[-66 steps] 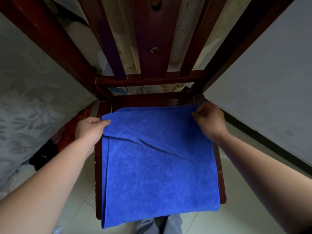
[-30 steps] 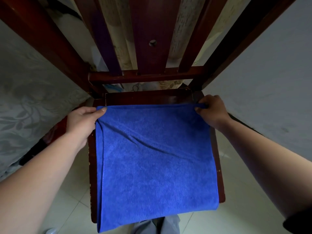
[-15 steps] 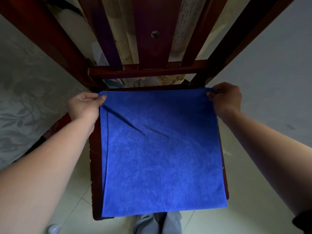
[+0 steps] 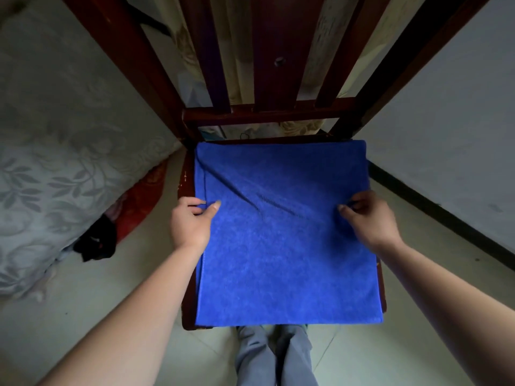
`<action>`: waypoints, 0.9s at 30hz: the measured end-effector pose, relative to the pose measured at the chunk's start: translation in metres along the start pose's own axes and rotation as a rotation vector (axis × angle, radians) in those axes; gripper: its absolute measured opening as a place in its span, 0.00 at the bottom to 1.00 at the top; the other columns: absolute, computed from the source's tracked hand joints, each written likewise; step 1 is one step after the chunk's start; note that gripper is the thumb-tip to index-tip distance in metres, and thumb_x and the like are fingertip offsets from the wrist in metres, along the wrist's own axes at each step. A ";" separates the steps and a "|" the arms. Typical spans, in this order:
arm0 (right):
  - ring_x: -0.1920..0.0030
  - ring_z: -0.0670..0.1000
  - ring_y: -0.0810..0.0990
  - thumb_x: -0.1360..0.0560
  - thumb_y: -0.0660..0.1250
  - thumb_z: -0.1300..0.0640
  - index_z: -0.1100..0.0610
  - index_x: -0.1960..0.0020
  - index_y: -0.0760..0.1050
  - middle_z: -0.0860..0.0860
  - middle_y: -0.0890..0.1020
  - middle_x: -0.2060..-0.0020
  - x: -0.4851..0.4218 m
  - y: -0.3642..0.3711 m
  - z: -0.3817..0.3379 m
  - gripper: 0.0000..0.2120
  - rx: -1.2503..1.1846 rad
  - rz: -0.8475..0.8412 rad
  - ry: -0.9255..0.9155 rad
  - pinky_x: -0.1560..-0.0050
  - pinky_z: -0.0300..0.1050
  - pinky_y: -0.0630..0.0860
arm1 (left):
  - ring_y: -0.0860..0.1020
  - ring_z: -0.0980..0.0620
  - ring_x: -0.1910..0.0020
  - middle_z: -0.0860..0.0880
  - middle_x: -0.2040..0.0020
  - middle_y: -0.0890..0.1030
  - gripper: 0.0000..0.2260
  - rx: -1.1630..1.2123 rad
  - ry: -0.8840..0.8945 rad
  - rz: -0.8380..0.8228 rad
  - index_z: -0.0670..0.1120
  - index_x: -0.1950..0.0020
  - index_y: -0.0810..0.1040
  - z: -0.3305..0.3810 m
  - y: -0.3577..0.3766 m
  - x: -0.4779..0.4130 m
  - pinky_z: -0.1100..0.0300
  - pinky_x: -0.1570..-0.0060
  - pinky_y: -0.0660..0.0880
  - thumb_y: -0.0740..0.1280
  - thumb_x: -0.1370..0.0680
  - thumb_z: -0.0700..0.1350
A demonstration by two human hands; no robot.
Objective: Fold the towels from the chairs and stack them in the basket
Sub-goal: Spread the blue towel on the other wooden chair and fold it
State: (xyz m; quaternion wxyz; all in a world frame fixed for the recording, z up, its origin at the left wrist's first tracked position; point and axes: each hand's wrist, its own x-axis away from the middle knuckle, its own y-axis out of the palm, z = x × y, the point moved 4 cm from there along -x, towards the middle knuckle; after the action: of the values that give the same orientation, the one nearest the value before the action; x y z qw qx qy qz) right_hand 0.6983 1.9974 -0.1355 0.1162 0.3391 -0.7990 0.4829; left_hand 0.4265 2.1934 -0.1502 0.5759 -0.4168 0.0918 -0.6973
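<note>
We see both hands pinching a blue towel [image 4: 284, 240] at mid-length: the left hand [image 4: 191, 221] holds its left edge in a narrow grip, the right hand [image 4: 370, 218] its right edge. The towel lies flat, creased between the hands, covering the seat of a dark red wooden chair [image 4: 185, 307] on the tiled floor [image 4: 83, 316].

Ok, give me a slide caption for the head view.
Both hands, left hand and right hand, pinch the side edges of a blue towel spread on a wooden chair.
</note>
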 end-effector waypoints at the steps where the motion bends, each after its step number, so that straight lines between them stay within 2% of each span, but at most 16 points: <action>1: 0.54 0.53 0.77 0.26 0.70 0.52 0.57 0.45 0.73 0.54 0.79 0.51 0.000 0.002 0.001 0.14 0.015 -0.018 0.001 0.56 0.43 0.68 | 0.77 0.48 0.61 0.48 0.61 0.77 0.15 -0.035 -0.013 -0.013 0.43 0.50 0.75 0.000 0.001 -0.002 0.60 0.61 0.72 0.76 0.29 0.48; 4: 0.54 0.53 0.75 0.26 0.70 0.50 0.58 0.43 0.70 0.56 0.77 0.47 -0.005 0.007 0.004 0.17 0.055 -0.052 0.008 0.56 0.43 0.67 | 0.79 0.45 0.58 0.47 0.60 0.79 0.15 -0.085 -0.044 -0.082 0.43 0.51 0.75 -0.002 0.005 -0.008 0.56 0.59 0.75 0.76 0.30 0.48; 7: 0.54 0.54 0.76 0.27 0.71 0.49 0.59 0.42 0.68 0.58 0.76 0.45 -0.008 0.009 0.004 0.21 0.088 -0.088 0.029 0.56 0.44 0.68 | 0.82 0.42 0.55 0.43 0.56 0.82 0.11 -0.007 -0.092 -0.095 0.44 0.58 0.77 -0.012 0.000 -0.010 0.48 0.51 0.80 0.77 0.30 0.47; 9: 0.53 0.55 0.76 0.27 0.72 0.50 0.59 0.41 0.67 0.58 0.75 0.44 -0.008 0.008 0.005 0.22 0.086 -0.111 0.036 0.56 0.45 0.69 | 0.82 0.44 0.58 0.44 0.60 0.81 0.10 0.102 -0.131 -0.037 0.47 0.63 0.76 -0.016 -0.008 -0.007 0.49 0.50 0.80 0.76 0.30 0.44; 12: 0.51 0.56 0.77 0.28 0.73 0.51 0.58 0.41 0.66 0.58 0.74 0.43 -0.011 0.009 0.009 0.23 0.063 -0.148 0.051 0.55 0.46 0.70 | 0.79 0.48 0.64 0.44 0.62 0.80 0.10 0.170 -0.183 0.033 0.46 0.64 0.75 -0.027 -0.017 -0.004 0.51 0.52 0.80 0.75 0.28 0.42; 15: 0.50 0.56 0.77 0.30 0.74 0.52 0.57 0.42 0.67 0.58 0.74 0.44 -0.013 0.010 0.011 0.23 0.034 -0.180 0.058 0.57 0.46 0.71 | 0.82 0.45 0.56 0.46 0.60 0.81 0.09 0.135 -0.203 0.018 0.48 0.63 0.76 -0.032 -0.016 -0.005 0.48 0.48 0.80 0.76 0.29 0.45; 17: 0.49 0.56 0.78 0.30 0.73 0.55 0.57 0.43 0.70 0.57 0.76 0.46 -0.007 0.006 0.013 0.20 -0.033 -0.153 0.046 0.54 0.48 0.74 | 0.83 0.44 0.52 0.46 0.56 0.82 0.09 0.121 -0.204 0.005 0.47 0.59 0.78 -0.030 -0.014 -0.002 0.48 0.47 0.79 0.76 0.30 0.49; 19: 0.50 0.54 0.78 0.28 0.71 0.59 0.57 0.43 0.73 0.54 0.78 0.50 0.004 -0.002 0.015 0.15 -0.123 -0.069 0.034 0.51 0.48 0.76 | 0.82 0.45 0.53 0.45 0.55 0.82 0.13 0.126 -0.195 0.011 0.46 0.55 0.78 -0.031 -0.016 0.004 0.49 0.48 0.80 0.76 0.30 0.52; 22: 0.56 0.55 0.80 0.29 0.69 0.63 0.57 0.49 0.76 0.52 0.80 0.59 0.029 -0.012 0.025 0.09 -0.173 0.051 0.065 0.58 0.45 0.75 | 0.82 0.45 0.55 0.44 0.57 0.83 0.14 0.106 -0.177 0.029 0.45 0.55 0.77 -0.040 -0.025 0.027 0.51 0.51 0.80 0.75 0.30 0.53; 25: 0.57 0.60 0.82 0.29 0.67 0.63 0.54 0.57 0.75 0.53 0.80 0.64 0.057 -0.011 0.047 0.05 -0.193 0.051 0.155 0.53 0.53 0.79 | 0.80 0.46 0.59 0.44 0.57 0.82 0.13 0.021 -0.207 0.030 0.44 0.56 0.77 -0.058 -0.032 0.062 0.61 0.62 0.74 0.74 0.29 0.52; 27: 0.57 0.60 0.82 0.28 0.67 0.61 0.55 0.55 0.75 0.53 0.80 0.63 0.074 -0.011 0.062 0.03 -0.143 0.046 0.199 0.52 0.52 0.78 | 0.78 0.48 0.60 0.44 0.57 0.82 0.13 -0.052 -0.238 0.014 0.43 0.55 0.78 -0.072 -0.034 0.084 0.61 0.64 0.69 0.74 0.28 0.52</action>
State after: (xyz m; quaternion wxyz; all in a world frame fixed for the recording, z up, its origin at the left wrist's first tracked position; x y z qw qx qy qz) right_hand 0.6592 1.9098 -0.1210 0.2075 0.2621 -0.8235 0.4584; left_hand 0.3532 2.1056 -0.1349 0.5766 -0.5108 0.0436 -0.6362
